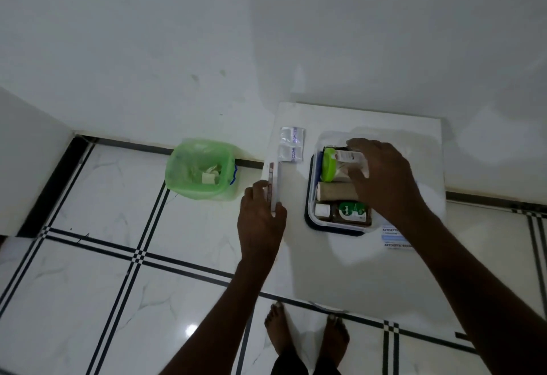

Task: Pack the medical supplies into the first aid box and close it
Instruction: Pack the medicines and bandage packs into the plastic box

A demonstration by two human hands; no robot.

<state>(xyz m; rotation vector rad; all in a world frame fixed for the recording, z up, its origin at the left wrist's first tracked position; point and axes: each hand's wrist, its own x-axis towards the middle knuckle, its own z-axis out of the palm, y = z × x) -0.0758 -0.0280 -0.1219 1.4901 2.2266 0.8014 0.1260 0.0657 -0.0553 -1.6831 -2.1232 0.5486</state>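
The open first aid box [309, 197], clear with a dark base, sits on a white table [325, 271]. It holds a green-capped container [328, 164], a beige bandage roll [334, 191], and a brown Dettol bottle [350, 211]. My right hand [381, 179] reaches into the box, closed on a small white bottle [350, 157]. My left hand [262, 220] grips a thin flat strip [270, 179] at the table's left edge. Two clear sachets [291, 143] lie left of the box. Antiseptic packets [393, 237] lie partly under my right forearm.
A green-lined waste bin [198, 169] with scraps stands on the tiled floor left of the table. White walls rise behind. My bare feet [307, 333] stand at the table's near edge.
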